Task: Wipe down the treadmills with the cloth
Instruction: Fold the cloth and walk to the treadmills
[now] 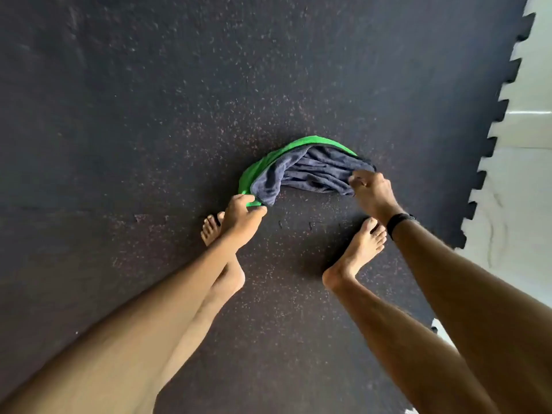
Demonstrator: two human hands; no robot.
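cloth (301,171) bunched, held low over mat (119,115). my left hand (242,215) pinches green edge, right hand (372,194) grips grey end, hands apart. bare feet below. no treadmill in view; i judge wiping not begun.

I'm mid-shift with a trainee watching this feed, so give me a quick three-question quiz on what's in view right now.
1. True or false: the left hand and the right hand each grip an end of the cloth.
2. Multiple choice: the cloth's two sides are A) red and white, B) green and grey, C) all black.
3. Fill in: on the wrist of the right hand sits a black ____.

Key: 1 true. 2 B. 3 band. No treadmill shows in this view, only the dark speckled floor mat and the person's bare feet.
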